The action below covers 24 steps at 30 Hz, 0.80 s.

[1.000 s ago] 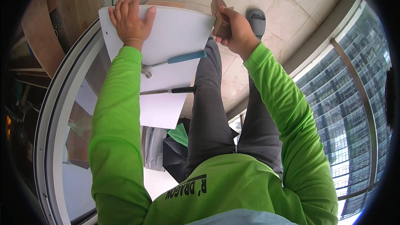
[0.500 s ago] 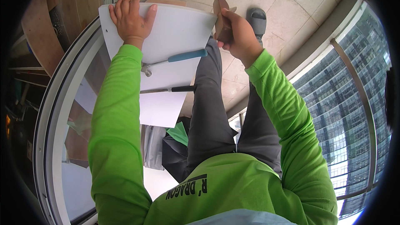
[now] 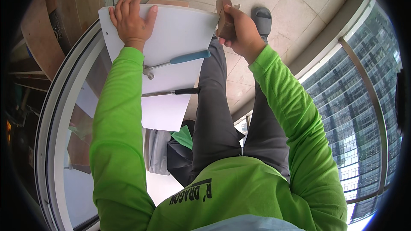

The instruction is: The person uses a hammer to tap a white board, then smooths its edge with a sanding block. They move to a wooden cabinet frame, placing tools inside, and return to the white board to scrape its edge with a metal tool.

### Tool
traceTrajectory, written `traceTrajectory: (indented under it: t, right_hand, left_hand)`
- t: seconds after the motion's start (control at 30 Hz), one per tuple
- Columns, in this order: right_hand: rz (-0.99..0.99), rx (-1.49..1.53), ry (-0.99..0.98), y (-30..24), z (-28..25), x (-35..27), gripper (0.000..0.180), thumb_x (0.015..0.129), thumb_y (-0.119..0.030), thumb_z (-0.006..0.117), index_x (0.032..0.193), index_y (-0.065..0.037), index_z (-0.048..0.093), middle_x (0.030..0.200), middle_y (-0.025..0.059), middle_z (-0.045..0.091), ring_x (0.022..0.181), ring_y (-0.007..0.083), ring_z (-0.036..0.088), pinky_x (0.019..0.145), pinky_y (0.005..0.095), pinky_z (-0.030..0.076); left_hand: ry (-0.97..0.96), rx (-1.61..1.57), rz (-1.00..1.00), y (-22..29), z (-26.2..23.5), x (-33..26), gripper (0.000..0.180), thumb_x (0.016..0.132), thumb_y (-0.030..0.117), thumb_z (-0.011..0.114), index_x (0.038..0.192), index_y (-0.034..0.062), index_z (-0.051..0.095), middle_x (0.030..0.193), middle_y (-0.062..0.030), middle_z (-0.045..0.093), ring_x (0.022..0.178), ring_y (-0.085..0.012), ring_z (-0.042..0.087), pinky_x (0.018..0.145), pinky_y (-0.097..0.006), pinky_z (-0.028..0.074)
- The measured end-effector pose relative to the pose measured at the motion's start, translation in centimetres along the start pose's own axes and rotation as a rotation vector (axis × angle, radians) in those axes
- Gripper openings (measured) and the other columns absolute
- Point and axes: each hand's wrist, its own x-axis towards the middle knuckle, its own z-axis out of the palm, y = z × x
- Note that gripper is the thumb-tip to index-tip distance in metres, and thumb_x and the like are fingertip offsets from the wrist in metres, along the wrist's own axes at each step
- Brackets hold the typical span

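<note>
A white board (image 3: 180, 38) lies across my lap. My left hand (image 3: 131, 20) presses flat on its far left corner, fingers spread. My right hand (image 3: 239, 30) grips a brown wooden block (image 3: 223, 13) and holds it against the board's right edge. On the board rest a hammer with a blue handle (image 3: 177, 62) and a thin tool with a black handle (image 3: 171, 93). Both my sleeves are bright green.
Beige floor tiles (image 3: 295, 0) spread ahead, with my grey slipper (image 3: 262, 19) on them. A glass railing (image 3: 364, 85) curves on the right, a curved glass edge (image 3: 64, 115) on the left. A black bag with a green item (image 3: 182, 143) sits under the board.
My right hand with the wooden block has shifted slightly left and up along the board's edge. The left hand and the tools have stayed put.
</note>
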Motion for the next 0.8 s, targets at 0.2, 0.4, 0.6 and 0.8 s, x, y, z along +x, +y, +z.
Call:
traceTrajectory:
  t: [0.2,0.4,0.6,0.8]
  right_hand:
    - [0.011,-0.02,0.007,-0.2,0.0,0.6,0.033,0.1,-0.037,0.05,0.1,-0.005,0.058,0.071,0.0119,0.062,0.045,0.0245,0.057,0.037,0.034,0.037]
    - [0.024,0.007,0.05,-0.3,0.6,0.0,0.033,0.1,-0.039,0.051,0.1,-0.007,0.059,0.071,0.0101,0.063,0.044,0.0238,0.056,0.038,0.0338,0.037]
    - [0.02,-0.026,0.026,-0.2,0.2,-0.7,0.033,0.1,-0.038,0.051,0.099,-0.006,0.059,0.07,0.0098,0.063,0.043,0.0237,0.056,0.037,0.033,0.036]
    - [0.016,-0.016,-0.015,0.1,0.2,-1.5,0.029,0.099,-0.039,0.057,0.093,-0.01,0.056,0.078,0.0125,0.063,0.054,0.0251,0.063,0.037,0.03,0.037]
  left_hand:
    - [0.003,0.006,0.006,-0.1,0.1,0.0,0.051,0.088,0.055,0.067,0.122,0.018,0.067,0.13,-0.0009,0.061,0.141,-0.027,0.04,0.124,-0.054,0.009]
    - [0.013,-0.015,0.003,-0.1,0.0,0.0,0.051,0.087,0.055,0.068,0.122,0.0179,0.067,0.129,-0.0013,0.061,0.14,-0.0272,0.04,0.124,-0.054,0.009]
    - [0.012,-0.013,0.002,0.1,-0.2,0.0,0.048,0.09,0.052,0.066,0.123,0.0174,0.066,0.13,-0.0011,0.061,0.139,-0.0273,0.042,0.122,-0.054,0.012]
    - [0.022,-0.019,0.003,0.2,-0.4,0.0,0.047,0.091,0.051,0.064,0.123,0.0171,0.065,0.131,-0.0011,0.061,0.139,-0.0274,0.043,0.122,-0.054,0.013]
